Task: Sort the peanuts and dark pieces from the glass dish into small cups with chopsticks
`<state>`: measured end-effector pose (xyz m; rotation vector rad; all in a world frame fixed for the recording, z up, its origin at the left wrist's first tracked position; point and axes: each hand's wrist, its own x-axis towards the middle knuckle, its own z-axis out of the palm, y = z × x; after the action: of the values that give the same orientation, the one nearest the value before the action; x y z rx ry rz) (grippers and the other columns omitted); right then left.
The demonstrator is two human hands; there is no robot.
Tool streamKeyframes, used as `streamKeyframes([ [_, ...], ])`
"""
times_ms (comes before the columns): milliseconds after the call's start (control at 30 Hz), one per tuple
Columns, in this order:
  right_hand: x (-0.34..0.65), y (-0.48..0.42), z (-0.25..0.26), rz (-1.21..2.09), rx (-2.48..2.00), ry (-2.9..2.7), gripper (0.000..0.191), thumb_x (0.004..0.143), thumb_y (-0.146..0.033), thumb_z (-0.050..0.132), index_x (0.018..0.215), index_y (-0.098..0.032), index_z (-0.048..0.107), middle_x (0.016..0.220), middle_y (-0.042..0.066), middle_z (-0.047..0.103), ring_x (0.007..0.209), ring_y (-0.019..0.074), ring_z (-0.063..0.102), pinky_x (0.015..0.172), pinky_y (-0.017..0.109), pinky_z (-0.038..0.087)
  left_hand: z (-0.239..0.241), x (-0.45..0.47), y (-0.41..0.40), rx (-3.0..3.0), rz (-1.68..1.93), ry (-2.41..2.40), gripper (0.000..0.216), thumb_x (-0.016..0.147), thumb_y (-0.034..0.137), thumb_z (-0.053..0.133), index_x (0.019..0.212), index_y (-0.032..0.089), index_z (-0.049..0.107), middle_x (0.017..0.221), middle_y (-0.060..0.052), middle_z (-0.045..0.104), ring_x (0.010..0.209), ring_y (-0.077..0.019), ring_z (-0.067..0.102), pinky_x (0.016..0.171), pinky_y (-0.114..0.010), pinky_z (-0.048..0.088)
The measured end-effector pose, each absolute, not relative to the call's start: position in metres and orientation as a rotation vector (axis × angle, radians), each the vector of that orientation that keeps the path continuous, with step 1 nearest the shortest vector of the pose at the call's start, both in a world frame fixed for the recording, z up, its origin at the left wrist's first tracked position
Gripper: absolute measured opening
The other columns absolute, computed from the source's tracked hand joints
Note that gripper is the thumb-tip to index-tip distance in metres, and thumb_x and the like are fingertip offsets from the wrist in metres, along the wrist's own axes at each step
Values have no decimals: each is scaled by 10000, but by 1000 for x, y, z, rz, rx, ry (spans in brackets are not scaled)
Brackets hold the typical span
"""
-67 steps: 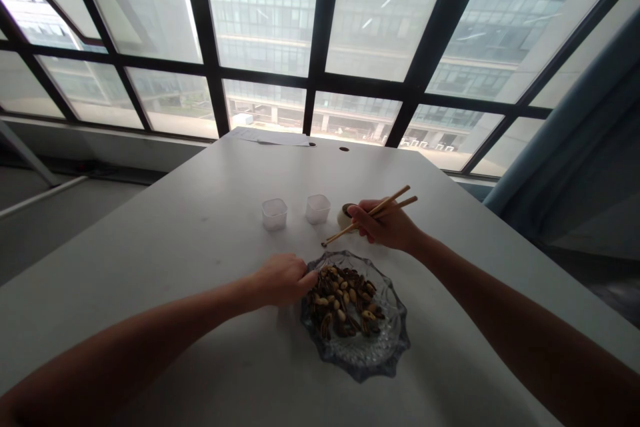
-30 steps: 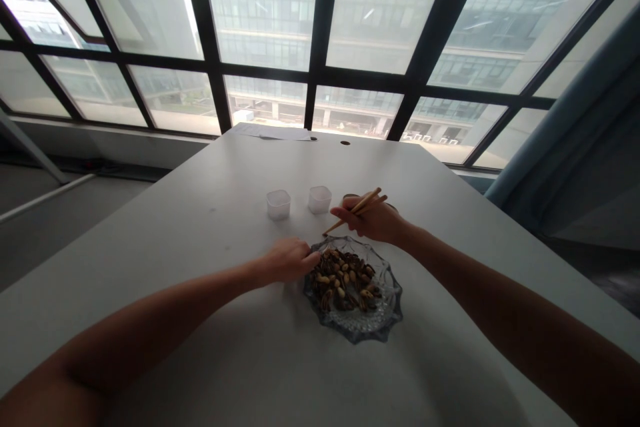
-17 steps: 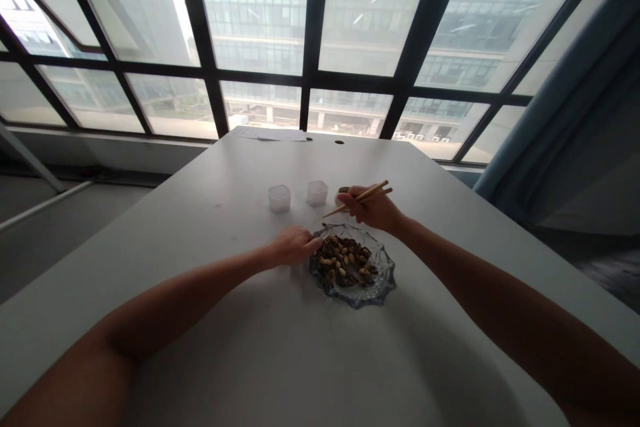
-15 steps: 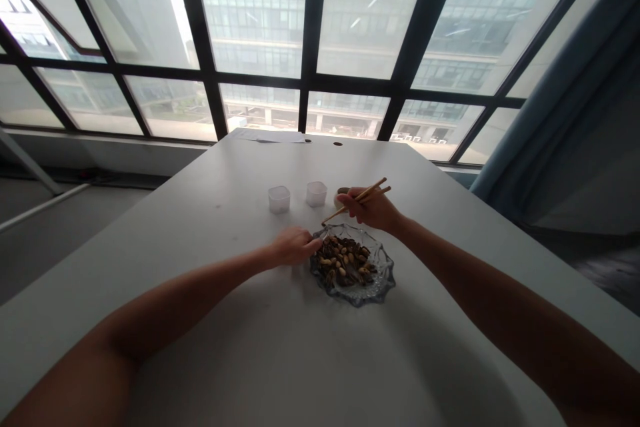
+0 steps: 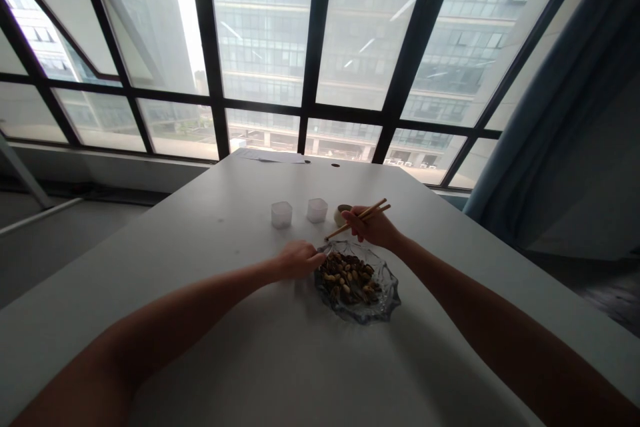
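1. Your left hand (image 5: pixel 299 259), just left of the frame's centre, clasps the upper-left rim of the glass bowl (image 5: pixel 391 295), thumb over the edge; the fingers beneath are partly hidden.
2. The bowl sits on the tabletop (image 5: pixel 240 360), a little below and right of the frame's centre, with nuts (image 5: pixel 350 276) and dark shell-like pieces heaped towards its left side.
3. Your right hand, right of centre, grasps a pair of chopsticks (image 5: pixel 342 229), which slant down to the left.
4. Their tips meet near the bowl's upper rim, where you see a small dark bit (image 5: pixel 327 239); you cannot tell whether it is pinched.
5. A small round pot (image 5: pixel 339 215) stands just behind your right hand, partly covered by it.
6. Left of that pot, around the middle of the frame, you have two clear plastic cups (image 5: pixel 281 215), upright and apart.
7. Papers (image 5: pixel 273 157) lie at the tabletop's far edge, upper centre-left, below the window (image 5: pixel 265 33).
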<state>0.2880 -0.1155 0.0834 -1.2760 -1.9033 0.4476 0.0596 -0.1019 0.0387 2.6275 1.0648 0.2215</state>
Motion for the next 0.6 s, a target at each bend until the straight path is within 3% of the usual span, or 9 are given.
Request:
streamKeyframes([
  [333,299,-122,91,438,-1246,-1552,588,801,-744,590,676,-170,602,474,4,588,334,103,519,321,210,384,39,62,-100,2573,235,1132,657,963,574,328,717,106,717,705,-138,692,704,-205,643,618,-269,410],
  [600,329,-124,71,553,-1092,-982,605,745,-781,617,690,-179,598,454,6,579,315,107,488,286,227,365,35,63,-72,2460,365,1317,465,888,375,389,638,97,664,560,-44,553,550,-114,459,513,-246,258],
])
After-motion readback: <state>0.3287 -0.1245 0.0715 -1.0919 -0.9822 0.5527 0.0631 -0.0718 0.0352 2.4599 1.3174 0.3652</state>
